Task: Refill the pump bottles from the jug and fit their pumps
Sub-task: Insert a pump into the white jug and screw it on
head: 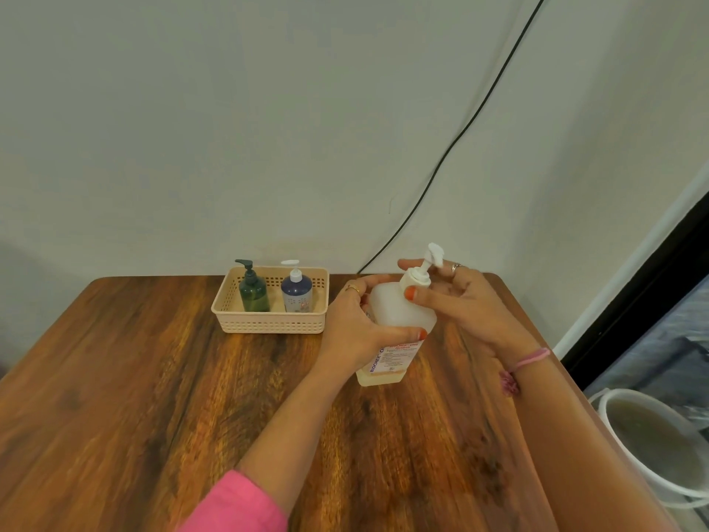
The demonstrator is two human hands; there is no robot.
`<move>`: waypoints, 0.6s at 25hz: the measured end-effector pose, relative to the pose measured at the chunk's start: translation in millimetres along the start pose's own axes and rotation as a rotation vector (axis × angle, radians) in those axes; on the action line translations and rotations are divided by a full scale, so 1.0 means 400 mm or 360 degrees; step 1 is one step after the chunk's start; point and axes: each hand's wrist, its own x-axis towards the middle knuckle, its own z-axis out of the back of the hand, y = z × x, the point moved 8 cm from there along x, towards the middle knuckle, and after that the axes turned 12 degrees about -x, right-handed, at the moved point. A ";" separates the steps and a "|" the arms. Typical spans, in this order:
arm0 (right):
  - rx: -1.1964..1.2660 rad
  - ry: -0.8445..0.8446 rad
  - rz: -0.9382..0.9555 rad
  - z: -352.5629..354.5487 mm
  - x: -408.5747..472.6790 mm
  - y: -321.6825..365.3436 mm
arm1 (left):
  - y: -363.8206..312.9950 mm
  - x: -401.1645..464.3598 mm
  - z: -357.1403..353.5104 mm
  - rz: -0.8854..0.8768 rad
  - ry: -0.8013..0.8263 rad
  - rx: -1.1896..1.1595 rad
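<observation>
Left hand (355,332): curled in a firm grasp, thumb pointing to 3 o'clock.
Right hand (466,305): fingers pinched toward 10 o'clock.

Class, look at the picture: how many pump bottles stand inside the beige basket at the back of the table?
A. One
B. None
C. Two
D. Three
C: inside the basket stand a dark green bottle and a blue bottle with a white pump, side by side; the third, a translucent bottle, is outside it, held by the left hand while the right hand is at its pump.
</observation>
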 end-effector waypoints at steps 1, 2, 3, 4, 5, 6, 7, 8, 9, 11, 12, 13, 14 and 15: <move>-0.0056 -0.0131 0.0010 0.007 0.003 0.002 | 0.000 0.000 -0.002 0.0000 -0.0003 -0.0001; -0.0146 -0.0252 0.0017 0.009 0.004 0.005 | 0.002 0.001 -0.003 0.0002 -0.0008 -0.0003; -0.0232 -0.0326 0.0016 0.008 0.007 0.006 | 0.005 0.001 -0.003 0.0009 -0.0017 -0.0008; -0.0282 -0.0329 0.0006 0.006 0.009 0.006 | 0.006 0.002 -0.001 0.0011 -0.0023 -0.0009; -0.0265 -0.0236 0.0006 0.001 0.011 0.005 | 0.005 0.002 0.001 0.0008 -0.0022 -0.0007; -0.0167 -0.0093 -0.0006 -0.004 0.009 0.003 | 0.003 0.003 0.001 0.0004 -0.0016 -0.0003; -0.0042 0.0021 -0.0010 -0.007 0.005 0.004 | 0.001 0.003 0.003 0.0003 -0.0009 0.0003; 0.0028 0.0059 -0.0004 -0.004 0.003 0.005 | 0.000 0.004 0.003 0.0005 -0.0002 0.0003; 0.0027 0.0018 0.0010 0.001 0.003 0.006 | 0.000 0.003 0.001 0.0010 0.0003 -0.0001; -0.0182 -0.0223 0.0045 0.010 0.009 0.010 | 0.002 0.002 -0.005 0.0013 0.0003 -0.0007; -0.0323 -0.0341 0.0041 0.010 0.011 0.012 | 0.003 0.002 -0.008 0.0012 0.0001 -0.0001; -0.0408 -0.0395 0.0020 0.010 0.015 0.011 | 0.003 0.003 -0.009 0.0012 -0.0002 0.0005; -0.0422 -0.0346 0.0002 0.009 0.019 0.008 | 0.004 0.005 -0.009 0.0007 -0.0004 0.0008; -0.0335 -0.0184 -0.0012 0.001 0.020 0.006 | 0.003 0.007 -0.008 0.0001 -0.0004 0.0005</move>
